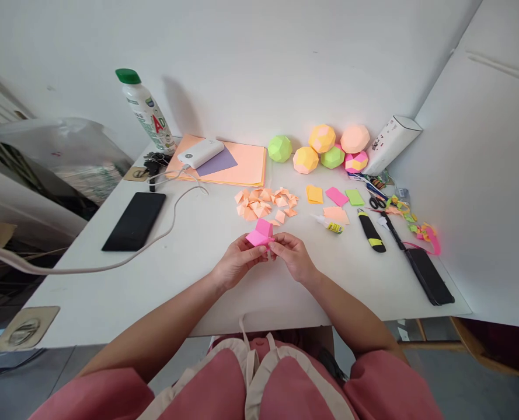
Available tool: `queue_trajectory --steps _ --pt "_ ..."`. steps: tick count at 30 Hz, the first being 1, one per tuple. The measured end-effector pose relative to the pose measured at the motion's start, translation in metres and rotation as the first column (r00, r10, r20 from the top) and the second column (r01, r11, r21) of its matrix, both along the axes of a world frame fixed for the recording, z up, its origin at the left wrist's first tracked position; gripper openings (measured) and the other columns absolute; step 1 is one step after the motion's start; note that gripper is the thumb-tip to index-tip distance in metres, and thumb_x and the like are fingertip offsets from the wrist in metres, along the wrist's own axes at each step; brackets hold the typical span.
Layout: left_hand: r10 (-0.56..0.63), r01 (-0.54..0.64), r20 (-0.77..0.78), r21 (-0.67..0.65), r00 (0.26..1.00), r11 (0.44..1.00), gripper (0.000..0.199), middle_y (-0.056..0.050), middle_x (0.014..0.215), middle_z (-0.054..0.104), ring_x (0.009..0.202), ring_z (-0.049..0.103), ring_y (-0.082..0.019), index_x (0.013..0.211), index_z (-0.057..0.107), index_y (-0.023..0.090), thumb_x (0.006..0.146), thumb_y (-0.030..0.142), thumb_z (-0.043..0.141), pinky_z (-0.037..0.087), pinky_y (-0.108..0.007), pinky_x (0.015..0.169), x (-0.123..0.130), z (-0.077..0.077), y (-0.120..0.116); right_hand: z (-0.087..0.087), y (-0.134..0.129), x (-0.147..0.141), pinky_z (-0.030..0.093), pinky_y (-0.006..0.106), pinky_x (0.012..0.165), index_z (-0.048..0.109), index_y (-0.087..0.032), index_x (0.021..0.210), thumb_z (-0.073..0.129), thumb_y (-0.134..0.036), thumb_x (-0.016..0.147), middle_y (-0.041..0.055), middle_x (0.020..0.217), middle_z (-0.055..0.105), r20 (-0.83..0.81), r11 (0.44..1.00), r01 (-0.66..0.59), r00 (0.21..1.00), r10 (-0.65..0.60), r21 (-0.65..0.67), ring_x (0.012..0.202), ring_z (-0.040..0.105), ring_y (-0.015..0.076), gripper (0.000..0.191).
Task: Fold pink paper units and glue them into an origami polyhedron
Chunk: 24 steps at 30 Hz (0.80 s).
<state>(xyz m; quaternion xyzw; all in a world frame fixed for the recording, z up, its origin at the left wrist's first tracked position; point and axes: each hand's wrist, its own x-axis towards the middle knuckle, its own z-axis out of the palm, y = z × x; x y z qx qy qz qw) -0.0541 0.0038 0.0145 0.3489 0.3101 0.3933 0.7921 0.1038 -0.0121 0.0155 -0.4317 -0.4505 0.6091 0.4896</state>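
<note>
Both hands hold a folded pink paper piece (261, 232) just above the white table, near its middle. My left hand (240, 261) pinches its left and lower side between thumb and fingers. From the other side, my right hand (295, 255) grips the right edge with thumb and forefinger. Several angled faces of the paper stand up above the fingertips; its underside is hidden. Just beyond lies a heap of small folded peach paper pieces (254, 204). A small glue bottle (328, 224) rests on its side to the right of the hands.
Small paper stacks, yellow (314, 194), pink (337, 196) and green (354, 198), lie behind the glue. Paper balls (321, 139) line the wall. A cutter (371, 231), scissors (377, 202) and scraps are at right. A phone (135, 221), cable, power bank (201, 153) and bottle (147, 114) are left.
</note>
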Motion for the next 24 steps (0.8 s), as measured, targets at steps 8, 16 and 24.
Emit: queue_trajectory --steps 8,16,24 --pt "0.043 -0.040 0.029 -0.120 0.999 0.992 0.015 -0.002 0.063 0.060 0.060 0.054 -0.012 0.071 0.066 0.013 0.068 0.026 0.073 0.045 -0.030 0.067 -0.002 0.000 0.003 0.010 0.009 0.022 0.047 0.032 0.069 0.065 -0.019 0.084 0.054 -0.040 0.082 0.0045 0.079 0.062 0.416 0.985 -0.060 0.909 -0.012 0.160 0.073 0.056 0.0165 0.023" --pt "-0.004 0.021 0.127 -0.139 0.992 0.990 0.018 0.001 0.055 0.051 0.055 0.048 -0.010 0.062 0.060 0.015 0.069 0.025 0.072 0.043 -0.027 0.060 -0.006 0.007 0.004 0.022 0.036 0.103 0.040 0.049 0.086 0.050 -0.011 0.122 0.055 -0.014 0.072 0.0221 0.121 0.049 0.971 0.950 0.215 -0.132 -0.202 0.227 0.116 0.041 0.0376 0.051" --pt "0.002 0.018 0.123 -0.166 0.992 0.986 0.017 0.001 0.056 0.051 0.055 0.048 -0.009 0.063 0.060 0.014 0.069 0.025 0.072 0.044 -0.026 0.060 -0.005 0.004 0.005 0.017 0.040 0.120 0.045 0.039 0.080 0.063 -0.016 0.102 0.053 -0.009 0.069 0.0128 0.106 0.058 0.953 0.936 0.248 0.108 -0.284 0.251 0.097 0.055 0.0261 0.035"
